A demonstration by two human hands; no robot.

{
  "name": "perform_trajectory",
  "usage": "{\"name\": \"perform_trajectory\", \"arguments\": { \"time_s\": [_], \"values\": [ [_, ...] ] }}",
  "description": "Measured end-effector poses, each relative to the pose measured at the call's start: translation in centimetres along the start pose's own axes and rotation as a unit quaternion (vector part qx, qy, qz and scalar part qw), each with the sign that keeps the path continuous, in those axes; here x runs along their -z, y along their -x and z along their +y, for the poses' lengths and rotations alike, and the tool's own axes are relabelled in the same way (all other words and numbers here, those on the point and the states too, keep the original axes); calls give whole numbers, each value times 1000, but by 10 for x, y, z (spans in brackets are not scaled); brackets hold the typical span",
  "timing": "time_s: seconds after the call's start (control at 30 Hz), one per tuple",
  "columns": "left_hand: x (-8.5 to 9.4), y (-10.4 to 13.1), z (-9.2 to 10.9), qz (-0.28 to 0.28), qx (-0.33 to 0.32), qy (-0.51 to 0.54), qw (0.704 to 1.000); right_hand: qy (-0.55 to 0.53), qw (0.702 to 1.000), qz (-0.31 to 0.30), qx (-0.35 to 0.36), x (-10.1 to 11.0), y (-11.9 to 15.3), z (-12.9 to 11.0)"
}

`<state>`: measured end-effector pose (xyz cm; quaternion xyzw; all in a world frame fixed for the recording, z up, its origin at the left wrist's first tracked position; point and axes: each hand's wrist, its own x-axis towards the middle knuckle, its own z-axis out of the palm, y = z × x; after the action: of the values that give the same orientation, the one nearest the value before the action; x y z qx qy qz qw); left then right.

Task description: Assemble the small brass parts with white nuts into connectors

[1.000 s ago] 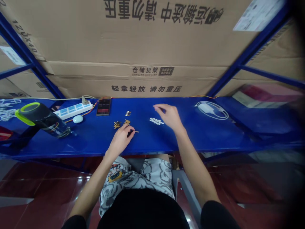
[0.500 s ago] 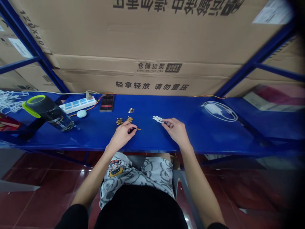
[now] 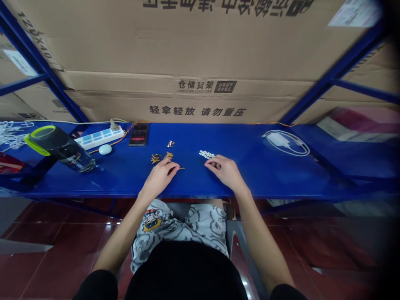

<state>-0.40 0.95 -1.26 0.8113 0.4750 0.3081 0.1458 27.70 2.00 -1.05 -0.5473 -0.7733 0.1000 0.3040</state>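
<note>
Over the blue table (image 3: 190, 186), the left hand (image 3: 158, 176) is near brass screws (image 3: 154, 158), the right hand (image 3: 227, 173) beside white beads (image 3: 206, 153), fingertips close, though I cannot tell whether they pinch anything; the left pinches a thin rod (image 3: 182, 168) jutting rightward.

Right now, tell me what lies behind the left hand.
Just beyond the left hand lie small brassy pieces; farther back, silvery pieces, on the blue tabletop. Whatever the hand covers cannot be seen.
</note>
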Motion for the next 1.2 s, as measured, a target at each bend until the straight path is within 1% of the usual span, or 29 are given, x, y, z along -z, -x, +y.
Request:
{"name": "perform_trajectory", "arguments": {
  "time_s": [0.13, 0.27, 0.37, 0.6, 0.7, 0.83, 0.93, 1.0, 1.1, 1.2],
  "values": [
    [-1, 0, -2, 3, -1, 8, 1000, -47, 999, -18, 19, -4, 0, -17],
    [-1, 0, -2, -5, 5, 4, 1000, -131, 991, -36, 2, -13, 0, -41],
    [1, -1, 0, -8, 5, 1, 1000, -181, 982, -48, 9, -16, 0, -52],
    [3, -2, 5, -29, -22, -18, 999, -197, 979, -38, 26, -16, 0, -54],
    [7, -1, 10, -41, -32, 5, 999, -199, 979, -44, 28, -16, 0, -53],
    [12, 1, 16, -31, -48, 18, 998, -221, 973, -58, 29, -15, 1, -54],
    [12, 3, 17, -18, -55, 13, 998, -263, 962, -62, 20, -16, 2, -55],
    [12, 3, 17, -14, -66, 8, 998, -303, 951, -65, 1, -17, 3, -57],
    [11, 3, 16, -6, -85, -6, 996, -379, 922, -71, -35, -20, 4, -60],
    [9, 2, 17, 12, -106, -22, 994, -426, 900, -78, -45, -21, 4, -61]
  ]
}}
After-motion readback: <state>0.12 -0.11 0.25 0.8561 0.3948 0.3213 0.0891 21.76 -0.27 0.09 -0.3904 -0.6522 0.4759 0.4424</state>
